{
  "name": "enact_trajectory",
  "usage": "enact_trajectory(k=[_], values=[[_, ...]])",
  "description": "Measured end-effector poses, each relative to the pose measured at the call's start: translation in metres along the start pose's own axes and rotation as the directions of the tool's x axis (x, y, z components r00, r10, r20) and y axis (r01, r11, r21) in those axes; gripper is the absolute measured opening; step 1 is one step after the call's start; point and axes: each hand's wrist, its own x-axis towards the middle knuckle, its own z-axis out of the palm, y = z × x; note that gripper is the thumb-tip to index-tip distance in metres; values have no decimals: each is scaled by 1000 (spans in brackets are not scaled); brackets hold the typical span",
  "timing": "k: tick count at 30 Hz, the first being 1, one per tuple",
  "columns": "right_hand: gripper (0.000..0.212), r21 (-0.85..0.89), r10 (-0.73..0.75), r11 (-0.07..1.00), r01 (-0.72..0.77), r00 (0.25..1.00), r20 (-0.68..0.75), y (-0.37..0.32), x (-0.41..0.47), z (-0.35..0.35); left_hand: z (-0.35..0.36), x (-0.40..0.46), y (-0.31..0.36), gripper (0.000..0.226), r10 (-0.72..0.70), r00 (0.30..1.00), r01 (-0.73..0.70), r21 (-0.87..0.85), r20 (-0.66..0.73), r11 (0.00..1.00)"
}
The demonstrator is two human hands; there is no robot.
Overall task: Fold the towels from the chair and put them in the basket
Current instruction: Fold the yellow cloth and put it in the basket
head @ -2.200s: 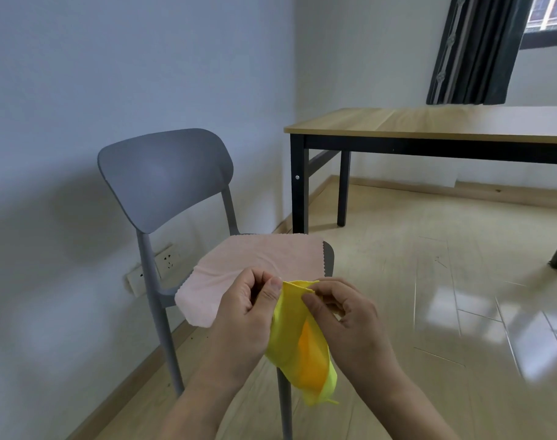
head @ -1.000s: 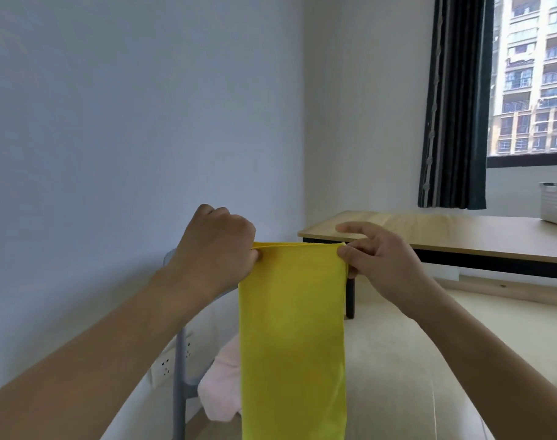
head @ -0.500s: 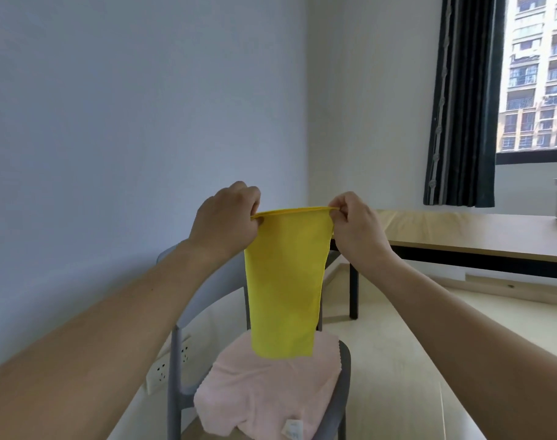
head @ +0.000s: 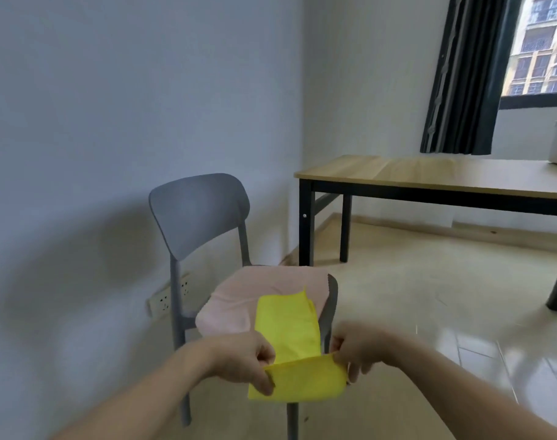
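Towel (head: 264, 300) on chair (head: 201, 208), table (head: 429, 173) right.

The bright yellow cloth towel (head: 290, 331) looks thin, soft and matt, with a smooth, fine weave that creases sharply where it bends over. The pale pink cloth towel (head: 264, 300) has a softer, slightly fuzzy matt surface and a zigzag-cut edge. The grey moulded chair (head: 201, 211) looks like plastic, smooth with a dull satin finish on backrest and legs. The long table (head: 429, 173) has a light wood-grain top, smooth and faintly sheened, on a black matt frame that looks like metal. The beige floor (head: 461, 312) is glossy and mirrors the window light. The pale wall (head: 112, 106) is matt and plain. The dark curtain (head: 461, 74) is pleated matt fabric.
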Motion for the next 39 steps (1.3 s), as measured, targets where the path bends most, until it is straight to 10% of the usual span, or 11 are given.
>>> enact_trajectory(k=[4, 15, 23, 33, 39], values=[[19, -49, 43, 998, -39, 996, 72, 6, 27, 5, 14, 22, -18, 21, -46, 999, 49, -97, 24, 994], [21, 16, -50, 998, 61, 920, -388, -13, 175, -56, -54, 163, -78, 28, -188, 873, 73, -261, -451, 963], [15, 207, -35, 973, 99, 955, -293, 11, 238, -43, -43, 229, -117, 15, -175, 885, 80, -230, -431, 970], [27, 272, -121, 945, 180, 968, -221, 12, 219, -53, -42, 196, -104, 20, 81, 912, -40, 110, -402, 993], [13, 27, -133, 990, 141, 973, -190, 13, 200, -56, -36, 174, -91, 26, 160, 906, 18, 416, -391, 909]])
